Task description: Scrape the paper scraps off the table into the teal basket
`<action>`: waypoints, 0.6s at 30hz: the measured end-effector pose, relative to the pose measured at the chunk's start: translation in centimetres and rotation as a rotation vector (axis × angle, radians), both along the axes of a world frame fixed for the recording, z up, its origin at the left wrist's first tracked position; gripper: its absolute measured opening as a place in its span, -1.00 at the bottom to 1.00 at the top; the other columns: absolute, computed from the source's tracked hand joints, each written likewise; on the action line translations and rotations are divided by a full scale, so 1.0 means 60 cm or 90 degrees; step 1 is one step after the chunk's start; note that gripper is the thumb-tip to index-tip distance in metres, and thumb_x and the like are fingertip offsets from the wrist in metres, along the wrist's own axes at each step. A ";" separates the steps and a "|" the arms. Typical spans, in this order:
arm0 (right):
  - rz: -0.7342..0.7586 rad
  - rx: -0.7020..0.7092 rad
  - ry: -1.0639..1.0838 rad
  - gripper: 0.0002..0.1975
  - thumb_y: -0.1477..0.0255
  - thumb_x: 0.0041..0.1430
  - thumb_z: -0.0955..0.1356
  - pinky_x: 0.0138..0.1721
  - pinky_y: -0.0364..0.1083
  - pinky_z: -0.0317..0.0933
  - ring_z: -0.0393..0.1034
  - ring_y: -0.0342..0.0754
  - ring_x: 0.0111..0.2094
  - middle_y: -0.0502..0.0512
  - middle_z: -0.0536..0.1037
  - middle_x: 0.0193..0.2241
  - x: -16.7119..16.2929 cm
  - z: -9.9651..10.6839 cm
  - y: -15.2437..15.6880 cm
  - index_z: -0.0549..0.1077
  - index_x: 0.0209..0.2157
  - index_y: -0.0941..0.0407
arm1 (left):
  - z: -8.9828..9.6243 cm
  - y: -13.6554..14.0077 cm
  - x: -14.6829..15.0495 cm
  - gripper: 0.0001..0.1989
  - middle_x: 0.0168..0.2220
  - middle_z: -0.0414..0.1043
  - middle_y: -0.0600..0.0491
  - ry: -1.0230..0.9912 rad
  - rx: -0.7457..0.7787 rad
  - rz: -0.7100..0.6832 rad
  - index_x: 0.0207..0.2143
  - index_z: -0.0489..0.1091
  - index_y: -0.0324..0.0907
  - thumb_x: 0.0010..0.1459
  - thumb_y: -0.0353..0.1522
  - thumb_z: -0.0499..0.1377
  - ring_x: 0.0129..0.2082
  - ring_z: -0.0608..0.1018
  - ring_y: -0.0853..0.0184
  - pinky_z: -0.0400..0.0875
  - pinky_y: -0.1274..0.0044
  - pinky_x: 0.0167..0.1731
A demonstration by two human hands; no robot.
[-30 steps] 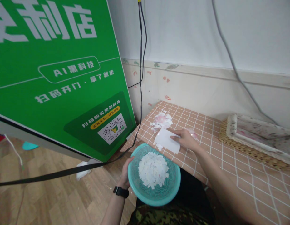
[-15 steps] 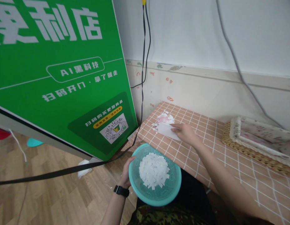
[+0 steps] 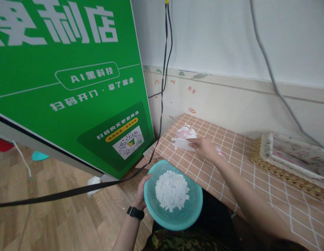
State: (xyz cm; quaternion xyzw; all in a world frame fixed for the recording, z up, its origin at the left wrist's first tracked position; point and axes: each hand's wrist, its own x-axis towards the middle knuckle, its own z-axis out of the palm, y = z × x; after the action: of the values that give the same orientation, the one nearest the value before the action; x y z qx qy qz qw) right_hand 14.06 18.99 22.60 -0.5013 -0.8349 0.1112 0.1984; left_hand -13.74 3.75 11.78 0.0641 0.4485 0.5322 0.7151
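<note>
My left hand (image 3: 141, 194), with a dark watch on the wrist, is closed on the left rim of a turquoise plastic colander (image 3: 194, 213). Inside the colander lies a heap of white paper scraps (image 3: 172, 191). Over the table, my right hand (image 3: 203, 148) pinches a stiff white card (image 3: 184, 144) by its right end. The card stands tilted on its long edge, up against the near side of a small pile of white and pinkish scraps (image 3: 186, 132). Part of the card is hidden behind my fingers.
A brown checked cloth covers the table (image 3: 237, 177). A pinkish scrap (image 3: 219, 151) lies beside my right wrist. To the right sits a cloth-lined wicker basket (image 3: 266, 164). A tall green panel (image 3: 99, 87) stands at left, with a black strap (image 3: 80, 191) crossing in front.
My right hand has drawn the card slightly, and the card now stands more steeply on its edge. The pinkish scrap by my wrist shows more. My left hand keeps the colander in place.
</note>
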 end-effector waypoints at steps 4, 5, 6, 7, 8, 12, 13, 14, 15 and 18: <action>0.006 -0.010 0.001 -0.67 0.46 0.13 0.24 -0.28 -0.09 0.24 0.47 0.02 -0.29 0.06 0.58 -0.27 0.005 -0.003 -0.002 0.50 -0.10 -0.01 | 0.003 -0.001 0.000 -0.89 -0.53 0.54 0.03 -0.021 -0.003 -0.022 -0.44 0.45 -0.21 0.05 -0.35 0.18 -0.58 0.53 0.33 0.43 0.54 -0.51; 0.012 -0.015 -0.001 -0.68 0.46 0.13 0.24 -0.28 -0.09 0.25 0.47 0.02 -0.30 0.06 0.58 -0.28 0.008 -0.003 -0.003 0.50 -0.11 -0.01 | 0.004 -0.001 0.000 -0.89 -0.53 0.54 0.03 -0.023 -0.001 -0.024 -0.44 0.45 -0.21 0.05 -0.35 0.17 -0.58 0.53 0.33 0.43 0.54 -0.51; 0.019 -0.020 0.002 -0.68 0.46 0.13 0.24 -0.28 -0.09 0.25 0.48 0.01 -0.30 0.05 0.58 -0.28 0.010 -0.003 -0.004 0.50 -0.11 -0.01 | 0.004 -0.001 0.001 -0.89 -0.53 0.53 0.03 -0.024 0.002 -0.021 -0.44 0.45 -0.21 0.05 -0.35 0.17 -0.58 0.53 0.33 0.42 0.54 -0.51; 0.024 -0.022 0.008 -0.68 0.46 0.13 0.24 -0.27 -0.08 0.26 0.48 0.01 -0.29 0.05 0.58 -0.28 0.013 -0.003 -0.005 0.50 -0.11 -0.01 | 0.005 -0.001 0.001 -0.88 -0.54 0.53 0.04 -0.024 0.002 -0.019 -0.45 0.45 -0.22 0.05 -0.35 0.17 -0.58 0.52 0.34 0.42 0.54 -0.51; 0.024 -0.020 0.018 -0.68 0.45 0.13 0.24 -0.26 -0.08 0.26 0.48 0.01 -0.28 0.04 0.58 -0.26 0.015 -0.003 -0.006 0.50 -0.11 -0.01 | 0.005 -0.001 0.002 -0.88 -0.55 0.53 0.04 -0.024 0.000 -0.017 -0.45 0.45 -0.22 0.05 -0.36 0.17 -0.59 0.52 0.34 0.42 0.54 -0.52; -0.014 0.002 0.020 -0.69 0.43 0.14 0.24 -0.24 -0.05 0.27 0.48 0.03 -0.27 0.07 0.56 -0.22 0.018 -0.003 -0.010 0.50 -0.11 0.01 | 0.007 -0.001 0.002 -0.86 -0.55 0.53 0.02 -0.029 -0.006 -0.027 -0.46 0.44 -0.25 0.06 -0.35 0.16 -0.58 0.52 0.33 0.41 0.53 -0.52; -0.018 0.007 0.007 -0.69 0.43 0.15 0.24 -0.25 -0.05 0.27 0.48 0.03 -0.29 0.08 0.56 -0.23 0.017 -0.003 -0.011 0.50 -0.11 0.02 | 0.007 -0.001 0.002 -0.85 -0.55 0.53 0.01 -0.026 -0.006 -0.030 -0.44 0.44 -0.27 0.06 -0.35 0.15 -0.58 0.53 0.32 0.40 0.52 -0.52; -0.020 0.013 -0.005 -0.69 0.43 0.15 0.24 -0.25 -0.05 0.27 0.48 0.03 -0.30 0.09 0.57 -0.24 0.016 -0.003 -0.012 0.50 -0.10 0.03 | 0.007 -0.001 0.002 -0.85 -0.54 0.53 0.00 -0.021 -0.008 -0.031 -0.43 0.44 -0.28 0.07 -0.35 0.15 -0.59 0.53 0.32 0.40 0.52 -0.52; -0.022 0.020 -0.015 -0.68 0.43 0.15 0.23 -0.26 -0.06 0.27 0.48 0.03 -0.31 0.10 0.57 -0.25 0.015 -0.004 -0.012 0.50 -0.10 0.03 | 0.007 -0.001 0.002 -0.84 -0.54 0.53 0.00 -0.015 -0.010 -0.030 -0.42 0.44 -0.29 0.07 -0.35 0.14 -0.59 0.53 0.32 0.40 0.52 -0.53; -0.030 0.040 -0.025 -0.68 0.44 0.16 0.23 -0.27 -0.07 0.27 0.48 0.02 -0.31 0.10 0.57 -0.26 0.012 -0.005 -0.012 0.50 -0.10 0.04 | 0.006 -0.002 0.002 -0.84 -0.54 0.54 -0.01 -0.012 -0.002 -0.024 -0.42 0.45 -0.28 0.07 -0.35 0.14 -0.60 0.52 0.32 0.40 0.53 -0.53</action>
State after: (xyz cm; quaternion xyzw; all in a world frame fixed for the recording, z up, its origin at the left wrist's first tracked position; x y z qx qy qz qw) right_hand 14.81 18.25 22.29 -0.5162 -0.8297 0.0703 0.2002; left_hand -13.61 3.65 12.15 0.0662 0.4413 0.5186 0.7293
